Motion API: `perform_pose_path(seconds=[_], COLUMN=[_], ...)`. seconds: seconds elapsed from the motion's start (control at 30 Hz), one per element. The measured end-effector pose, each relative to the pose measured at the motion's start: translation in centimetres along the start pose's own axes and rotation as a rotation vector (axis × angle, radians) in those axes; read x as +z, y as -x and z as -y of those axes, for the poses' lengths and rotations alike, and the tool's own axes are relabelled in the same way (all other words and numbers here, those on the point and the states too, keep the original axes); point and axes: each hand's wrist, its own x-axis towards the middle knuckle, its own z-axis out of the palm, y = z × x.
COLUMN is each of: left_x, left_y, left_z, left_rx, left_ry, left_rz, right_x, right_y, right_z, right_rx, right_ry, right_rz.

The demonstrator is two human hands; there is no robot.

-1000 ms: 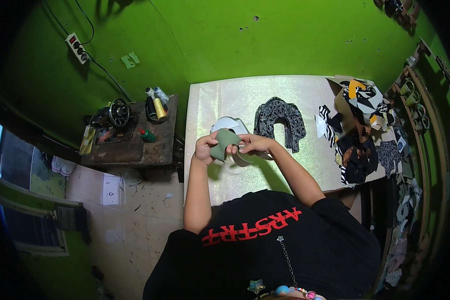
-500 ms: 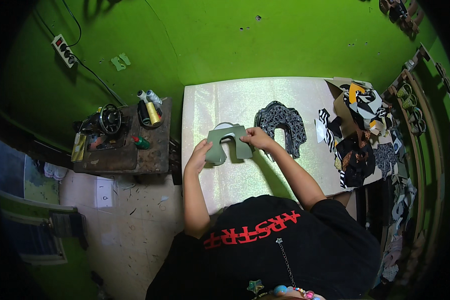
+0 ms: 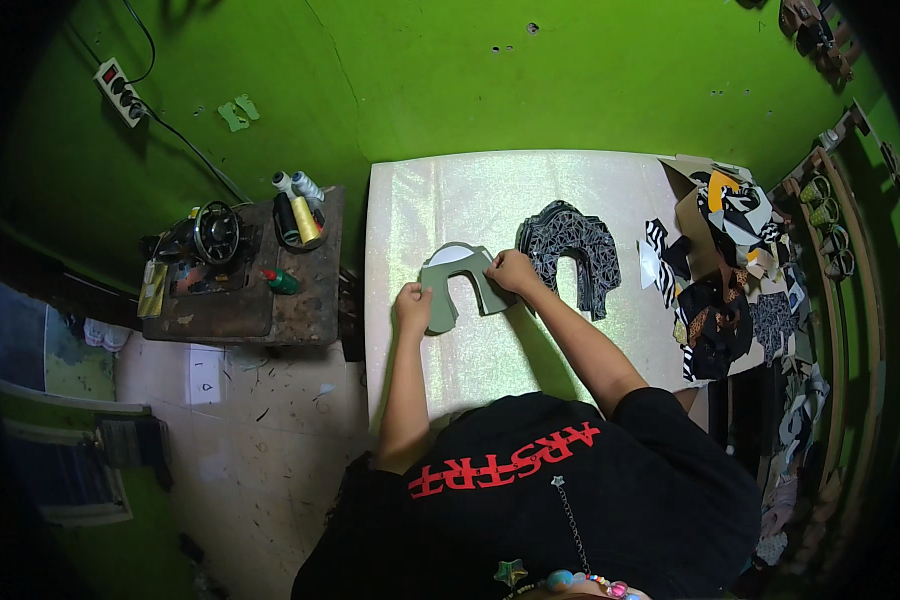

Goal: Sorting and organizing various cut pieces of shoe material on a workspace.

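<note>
A green, arch-shaped flat piece (image 3: 441,310) lies over a matching pile on the table, its opening facing me. Past its top edge shows a pale, rounded piece (image 3: 454,254) from beneath. My left hand (image 3: 412,307) pinches the green piece's left edge with closed fingers. At its upper right edge, my right hand (image 3: 511,272) has fingers and thumb pressed together on it. Just right of that hand sits a stack of black-and-grey patterned arch pieces (image 3: 592,245), apart from the green one.
Heaped fabric scraps (image 3: 715,310) cover the right end of the shimmery white table (image 3: 400,200). On the left, a wooden stand (image 3: 305,300) bears a sewing machine (image 3: 217,235), thread cones (image 3: 305,220) and a green bottle (image 3: 283,283). Sandals (image 3: 822,205) hang on a rack at far right.
The green piece has come down and settled flatter over the pile. Both hands moved slightly with it, and the view has shifted a little.
</note>
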Motion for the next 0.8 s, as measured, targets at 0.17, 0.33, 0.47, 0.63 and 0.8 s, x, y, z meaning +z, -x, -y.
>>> perform_pose_path(seconds=[0.17,0.33,0.47,0.63,0.8], left_x=[0.5,0.2,0.2,0.3,0.5], left_y=[0.9,1.5,1.5,2.1,4.5], left_z=[-1.7,-2.3,-2.5,-5.2,-9.4], left_rx=[0.056,0.121,0.145,0.407,0.144], left_ry=[-0.104,-0.144,-0.162,-0.096,0.3], left_rz=[-0.126,-0.161,-0.232,-0.287,0.422], right_x=[0.4,-0.8,-1.8,-2.8,-2.7], right_y=[0.6,2.4,1.9,2.0,3.7], right_z=[0.1,2.0,2.3,4.0,6.1], right_rx=[0.019,0.028,-0.101,-0.226,-0.435], right_ry=[0.078,0.047,-0.13,-0.187,-0.199], right_rz=[-0.13,-0.223,-0.237,0.021,0.225])
